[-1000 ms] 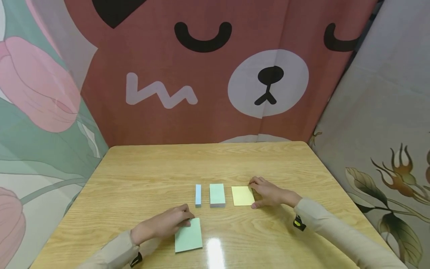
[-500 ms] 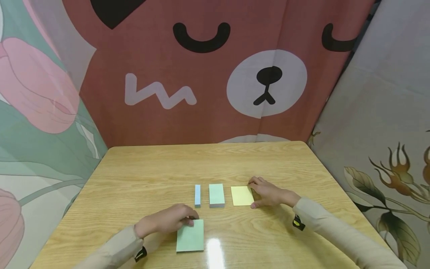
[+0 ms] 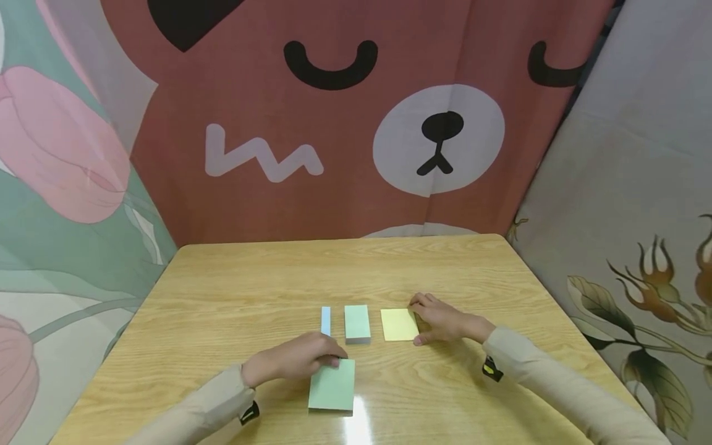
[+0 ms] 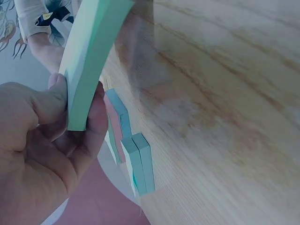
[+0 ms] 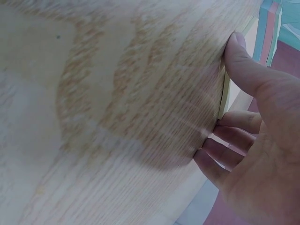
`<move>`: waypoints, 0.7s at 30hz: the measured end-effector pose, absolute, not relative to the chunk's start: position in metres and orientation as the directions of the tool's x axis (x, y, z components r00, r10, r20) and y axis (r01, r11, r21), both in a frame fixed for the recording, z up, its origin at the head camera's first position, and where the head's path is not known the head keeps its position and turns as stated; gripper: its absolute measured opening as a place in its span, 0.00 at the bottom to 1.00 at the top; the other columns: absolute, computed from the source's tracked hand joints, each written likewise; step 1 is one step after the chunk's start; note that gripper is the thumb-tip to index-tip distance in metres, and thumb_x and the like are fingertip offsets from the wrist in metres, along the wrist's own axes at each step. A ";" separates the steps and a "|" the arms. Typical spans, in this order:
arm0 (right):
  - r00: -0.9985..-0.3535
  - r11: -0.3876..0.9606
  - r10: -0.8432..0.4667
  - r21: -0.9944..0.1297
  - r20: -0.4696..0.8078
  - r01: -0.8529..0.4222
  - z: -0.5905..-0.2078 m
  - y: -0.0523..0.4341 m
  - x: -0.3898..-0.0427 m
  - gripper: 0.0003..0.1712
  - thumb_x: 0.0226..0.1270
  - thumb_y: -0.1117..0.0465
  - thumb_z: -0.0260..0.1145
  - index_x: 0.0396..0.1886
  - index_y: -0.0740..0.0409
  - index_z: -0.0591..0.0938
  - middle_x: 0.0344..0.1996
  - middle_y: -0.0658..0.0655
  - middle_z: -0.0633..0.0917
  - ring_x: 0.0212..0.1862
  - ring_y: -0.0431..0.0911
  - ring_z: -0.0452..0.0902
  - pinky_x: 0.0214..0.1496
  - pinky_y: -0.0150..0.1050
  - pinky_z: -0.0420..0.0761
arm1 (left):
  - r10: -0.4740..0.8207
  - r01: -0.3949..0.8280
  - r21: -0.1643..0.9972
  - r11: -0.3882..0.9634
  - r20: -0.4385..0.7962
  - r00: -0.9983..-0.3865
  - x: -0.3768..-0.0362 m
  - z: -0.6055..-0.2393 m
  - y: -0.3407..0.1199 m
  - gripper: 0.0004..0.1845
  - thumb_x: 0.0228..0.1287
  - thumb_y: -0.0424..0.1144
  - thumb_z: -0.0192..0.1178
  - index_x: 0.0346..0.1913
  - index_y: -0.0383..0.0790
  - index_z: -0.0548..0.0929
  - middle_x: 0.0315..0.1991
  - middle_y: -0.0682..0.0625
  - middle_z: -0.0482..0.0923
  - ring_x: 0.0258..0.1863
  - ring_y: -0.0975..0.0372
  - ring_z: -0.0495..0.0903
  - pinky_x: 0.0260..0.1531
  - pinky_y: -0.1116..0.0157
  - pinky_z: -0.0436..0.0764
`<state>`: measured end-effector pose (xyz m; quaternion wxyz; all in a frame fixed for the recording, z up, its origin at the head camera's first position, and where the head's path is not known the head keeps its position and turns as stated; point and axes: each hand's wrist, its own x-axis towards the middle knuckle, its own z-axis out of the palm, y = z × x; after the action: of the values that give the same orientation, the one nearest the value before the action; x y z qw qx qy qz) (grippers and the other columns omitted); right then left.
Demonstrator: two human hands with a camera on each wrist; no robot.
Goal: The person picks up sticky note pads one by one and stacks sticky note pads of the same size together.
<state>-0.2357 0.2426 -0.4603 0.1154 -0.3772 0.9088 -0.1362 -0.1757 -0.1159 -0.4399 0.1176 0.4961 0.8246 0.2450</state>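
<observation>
My left hand (image 3: 297,355) pinches a large pale green sticky note pad (image 3: 332,389) by its far left corner. In the left wrist view the same pad (image 4: 91,65) stands raised above the table, thumb on one face and fingers on the other. On the table lies a yellow sticky note pad (image 3: 398,325), and my right hand (image 3: 442,319) holds its right side between thumb and fingertips. Between the hands are a narrow blue sticky note pad (image 3: 326,318), partly behind the left hand, and a thicker small green sticky note block (image 3: 357,321), with pink and blue layers seen from the wrists.
The wooden table (image 3: 250,272) reaches back to a reddish curtain (image 3: 267,210) with a bear face. Patterned cloths hang at the left and right. A bright reflection (image 3: 358,426) lies on the near tabletop. The row of pads runs across the table's middle.
My left hand has moved right with the large green pad, and now covers the blue pad's near end. The right hand stays at the yellow pad. The view shifts slightly.
</observation>
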 end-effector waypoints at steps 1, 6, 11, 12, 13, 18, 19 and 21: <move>-0.687 0.676 -0.719 -0.335 -0.104 -0.657 -0.460 0.242 -0.236 0.44 0.63 0.45 0.71 0.65 0.75 0.69 0.61 0.66 0.67 0.62 0.59 0.63 0.61 0.56 0.71 | 0.873 0.757 0.525 0.388 0.055 -0.485 -0.177 -0.441 -0.115 0.11 0.69 0.30 0.58 0.51 0.33 0.86 0.46 0.50 0.86 0.46 0.69 0.81 0.47 0.75 0.78; -0.691 0.683 -0.714 -0.322 -0.108 -0.655 -0.460 0.242 -0.237 0.44 0.63 0.45 0.71 0.65 0.75 0.69 0.61 0.65 0.67 0.62 0.58 0.63 0.61 0.55 0.71 | 0.869 0.756 0.538 0.372 0.083 -0.487 -0.180 -0.443 -0.112 0.12 0.69 0.29 0.58 0.51 0.33 0.86 0.45 0.50 0.86 0.44 0.70 0.81 0.45 0.76 0.78; -0.691 0.684 -0.714 -0.322 -0.112 -0.654 -0.460 0.242 -0.236 0.44 0.63 0.46 0.71 0.65 0.75 0.69 0.61 0.65 0.67 0.62 0.59 0.63 0.62 0.56 0.70 | 0.877 0.775 0.533 0.340 0.117 -0.466 -0.183 -0.441 -0.105 0.11 0.70 0.27 0.57 0.50 0.33 0.86 0.42 0.51 0.86 0.40 0.72 0.80 0.42 0.77 0.78; -0.692 0.684 -0.714 -0.324 -0.112 -0.654 -0.459 0.241 -0.236 0.44 0.63 0.46 0.71 0.65 0.75 0.69 0.61 0.66 0.67 0.62 0.59 0.63 0.61 0.56 0.70 | 0.877 0.774 0.536 0.337 0.120 -0.465 -0.184 -0.440 -0.102 0.11 0.70 0.27 0.57 0.50 0.33 0.87 0.41 0.52 0.86 0.38 0.73 0.79 0.41 0.77 0.78; -0.692 0.685 -0.713 -0.322 -0.113 -0.654 -0.459 0.241 -0.236 0.44 0.63 0.46 0.71 0.65 0.75 0.69 0.61 0.66 0.67 0.62 0.59 0.63 0.61 0.56 0.70 | 0.877 0.774 0.536 0.336 0.122 -0.465 -0.184 -0.439 -0.100 0.11 0.70 0.27 0.57 0.49 0.34 0.87 0.40 0.53 0.86 0.36 0.73 0.78 0.39 0.77 0.78; -0.694 0.687 -0.712 -0.311 -0.110 -0.656 -0.458 0.241 -0.235 0.44 0.63 0.46 0.71 0.65 0.75 0.69 0.61 0.66 0.67 0.62 0.59 0.63 0.61 0.56 0.70 | 0.879 0.769 0.537 0.347 0.099 -0.466 -0.187 -0.435 -0.086 0.11 0.70 0.30 0.58 0.50 0.34 0.87 0.38 0.54 0.85 0.31 0.75 0.75 0.34 0.77 0.77; -0.693 0.686 -0.713 -0.309 -0.108 -0.659 -0.459 0.241 -0.234 0.43 0.63 0.46 0.71 0.65 0.75 0.69 0.61 0.66 0.67 0.62 0.59 0.63 0.61 0.56 0.70 | 0.881 0.770 0.535 0.347 0.096 -0.464 -0.188 -0.434 -0.084 0.11 0.70 0.30 0.58 0.51 0.33 0.86 0.40 0.53 0.86 0.33 0.75 0.76 0.36 0.78 0.77; -0.690 0.683 -0.716 -0.306 -0.104 -0.663 -0.459 0.241 -0.235 0.43 0.63 0.46 0.71 0.64 0.74 0.69 0.61 0.66 0.67 0.62 0.59 0.63 0.61 0.55 0.70 | 0.884 0.779 0.523 0.346 0.096 -0.457 -0.189 -0.434 -0.079 0.12 0.71 0.30 0.58 0.52 0.33 0.86 0.44 0.51 0.86 0.39 0.74 0.79 0.41 0.78 0.77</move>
<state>-0.2346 0.2414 -0.4592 0.1081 -0.3784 0.9111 -0.1228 -0.1893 -0.0792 -0.4336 0.1024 0.5108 0.8139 0.2573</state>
